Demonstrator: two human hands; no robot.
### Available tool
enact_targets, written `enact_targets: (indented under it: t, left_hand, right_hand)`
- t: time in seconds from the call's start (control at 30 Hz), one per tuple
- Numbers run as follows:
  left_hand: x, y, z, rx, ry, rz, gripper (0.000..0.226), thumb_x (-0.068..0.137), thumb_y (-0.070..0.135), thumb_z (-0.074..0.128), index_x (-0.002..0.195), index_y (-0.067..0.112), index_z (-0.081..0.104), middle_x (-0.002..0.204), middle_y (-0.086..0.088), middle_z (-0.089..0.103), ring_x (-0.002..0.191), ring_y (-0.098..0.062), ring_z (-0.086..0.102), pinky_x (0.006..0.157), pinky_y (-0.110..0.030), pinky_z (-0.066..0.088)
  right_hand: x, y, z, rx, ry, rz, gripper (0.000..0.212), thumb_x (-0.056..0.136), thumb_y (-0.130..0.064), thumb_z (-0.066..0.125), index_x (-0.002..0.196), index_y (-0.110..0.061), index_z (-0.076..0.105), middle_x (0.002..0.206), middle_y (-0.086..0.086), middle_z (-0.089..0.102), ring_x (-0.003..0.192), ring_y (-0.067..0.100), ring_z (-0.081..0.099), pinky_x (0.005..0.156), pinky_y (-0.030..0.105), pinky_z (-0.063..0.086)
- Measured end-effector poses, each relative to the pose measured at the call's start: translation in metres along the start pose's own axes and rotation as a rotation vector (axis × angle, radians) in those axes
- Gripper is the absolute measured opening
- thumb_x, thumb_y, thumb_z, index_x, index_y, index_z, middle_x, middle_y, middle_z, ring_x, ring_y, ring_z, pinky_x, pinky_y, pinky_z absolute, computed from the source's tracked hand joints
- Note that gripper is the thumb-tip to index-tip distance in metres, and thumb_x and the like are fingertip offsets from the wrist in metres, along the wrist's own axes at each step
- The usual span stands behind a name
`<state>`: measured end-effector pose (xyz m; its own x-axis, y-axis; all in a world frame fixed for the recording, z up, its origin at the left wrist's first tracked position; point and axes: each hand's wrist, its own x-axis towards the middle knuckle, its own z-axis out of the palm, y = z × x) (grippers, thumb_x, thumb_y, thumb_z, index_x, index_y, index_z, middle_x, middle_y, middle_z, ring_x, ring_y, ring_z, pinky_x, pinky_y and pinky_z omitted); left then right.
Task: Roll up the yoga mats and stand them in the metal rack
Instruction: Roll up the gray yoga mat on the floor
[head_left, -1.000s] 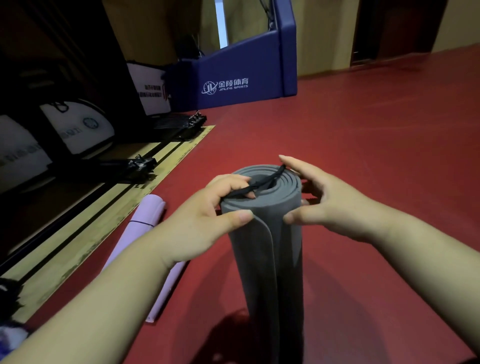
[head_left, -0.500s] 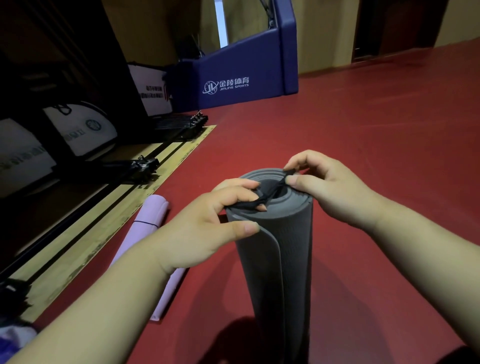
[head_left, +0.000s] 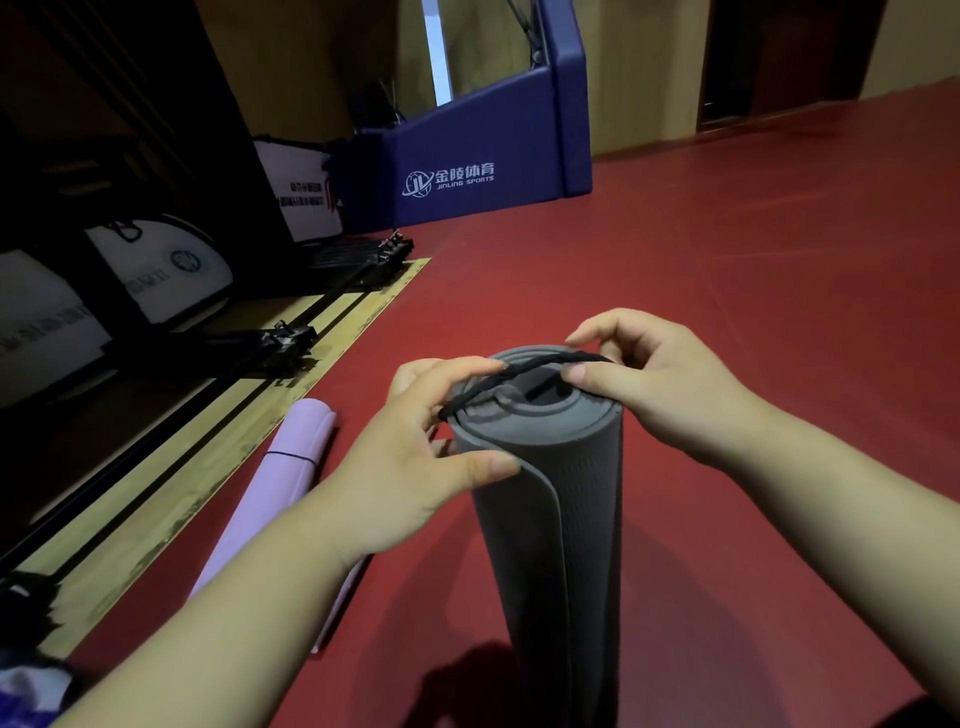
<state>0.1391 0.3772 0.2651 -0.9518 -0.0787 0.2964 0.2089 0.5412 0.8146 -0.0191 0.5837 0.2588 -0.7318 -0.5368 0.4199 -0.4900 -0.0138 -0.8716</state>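
A ribbed grey foam mat (head_left: 550, 519), rolled into a tube, stands upright on the red floor (head_left: 727, 260) — left hand (head_left: 410, 467) and right hand (head_left: 660, 384) each pinch a thin black band (head_left: 524, 370) stretched across its spiral top — with a smooth lilac roll (head_left: 280, 467) lying nearby.

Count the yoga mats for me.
2. A grey mat stands upright at centre; a lilac mat lies on the red floor to its left. Others may be hidden.

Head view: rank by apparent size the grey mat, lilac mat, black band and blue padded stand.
1. grey mat, nearest the camera, so enlarged.
2. blue padded stand, farther off; close to first, unsure.
3. lilac mat, partly hidden.
4. black band.
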Motion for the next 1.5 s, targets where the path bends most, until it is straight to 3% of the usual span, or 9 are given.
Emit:
enact_targets:
  t: [0.13,0.23,0.43,0.63,0.97,1.1,1.27,1.37,1.5]
  left_hand:
    - [0.001,-0.007,0.000,0.096,0.112,-0.047,0.083,0.050,0.067,0.087,0.123,0.068,0.047,0.136,0.009,0.049,0.124,-0.009,0.056,0.095,-0.025,0.053]
    - [0.002,-0.013,-0.001,0.091,0.119,-0.058,0.093,0.051,0.078,0.085,0.132,0.053,0.048,0.134,0.003,0.057,0.122,-0.020,0.059,0.096,-0.046,0.055]
    - [0.000,-0.013,0.003,0.048,0.151,-0.014,0.075,0.058,0.059,0.088,0.124,0.051,0.051,0.105,-0.001,0.068,0.102,-0.024,0.065,0.093,-0.053,0.052]
    - [0.002,-0.014,0.005,0.067,0.245,0.036,0.069,0.054,0.059,0.087,0.115,0.051,0.055,0.072,0.011,0.055,0.074,-0.010,0.055,0.074,-0.028,0.043]
    - [0.005,-0.012,0.008,0.041,0.276,0.054,0.053,0.071,0.036,0.092,0.114,0.040,0.062,0.056,0.013,0.045,0.058,-0.007,0.043,0.060,-0.021,0.037]
    - [0.007,-0.017,0.003,0.063,0.296,0.058,0.045,0.081,0.011,0.085,0.112,0.037,0.066,0.057,0.014,0.050,0.059,-0.007,0.042,0.059,-0.019,0.037]
    - [0.009,-0.026,-0.003,0.085,0.329,0.042,0.042,0.084,0.015,0.084,0.116,0.039,0.068,0.060,0.012,0.047,0.059,-0.005,0.043,0.059,-0.019,0.037]
    - [0.009,-0.025,-0.003,0.070,0.336,0.042,0.042,0.085,0.011,0.081,0.114,0.038,0.067,0.059,0.015,0.049,0.058,-0.004,0.043,0.059,-0.015,0.038]
    - [0.007,-0.023,-0.004,0.016,0.279,0.055,0.044,0.080,0.027,0.082,0.116,0.048,0.068,0.085,0.002,0.071,0.080,-0.024,0.063,0.078,-0.032,0.055]
  right_hand:
    - [-0.003,-0.004,-0.002,0.007,0.021,-0.014,0.017,0.082,-0.022,0.085,0.094,-0.024,0.073,0.065,-0.005,0.045,0.059,0.008,0.040,0.057,0.024,0.032]
    - [-0.005,-0.008,-0.001,0.035,0.015,-0.026,0.025,0.074,-0.038,0.085,0.091,-0.025,0.074,0.064,-0.004,0.044,0.059,0.009,0.039,0.056,0.024,0.031]
    - [-0.004,-0.008,-0.001,0.057,0.023,-0.042,0.032,0.068,-0.043,0.083,0.091,-0.022,0.076,0.065,-0.003,0.041,0.060,0.010,0.037,0.055,0.024,0.029]
    - [-0.001,-0.007,0.000,0.056,0.032,-0.022,0.027,0.073,-0.035,0.084,0.095,-0.021,0.079,0.066,-0.009,0.046,0.063,0.006,0.043,0.060,0.018,0.036]
    - [0.002,-0.014,-0.004,-0.018,-0.003,-0.059,0.008,0.090,-0.020,0.078,0.096,-0.024,0.078,0.075,0.005,0.060,0.071,0.012,0.052,0.070,0.029,0.043]
    - [0.003,-0.020,-0.009,-0.055,-0.114,-0.067,0.010,0.092,-0.019,0.075,0.100,-0.024,0.077,0.071,0.006,0.056,0.068,0.012,0.049,0.066,0.027,0.041]
    - [0.004,-0.024,-0.014,-0.120,-0.222,-0.066,0.018,0.088,-0.027,0.078,0.106,-0.028,0.075,0.066,-0.005,0.059,0.062,0.008,0.050,0.062,0.023,0.041]
    - [0.000,-0.020,-0.010,-0.038,-0.305,0.002,0.040,0.075,-0.036,0.084,0.112,-0.030,0.073,0.072,-0.008,0.059,0.067,0.010,0.050,0.066,0.028,0.042]
    - [-0.008,-0.009,0.008,-0.182,-0.217,-0.071,0.042,0.070,-0.025,0.095,0.105,-0.035,0.072,0.066,-0.012,0.056,0.062,0.003,0.046,0.062,0.027,0.042]
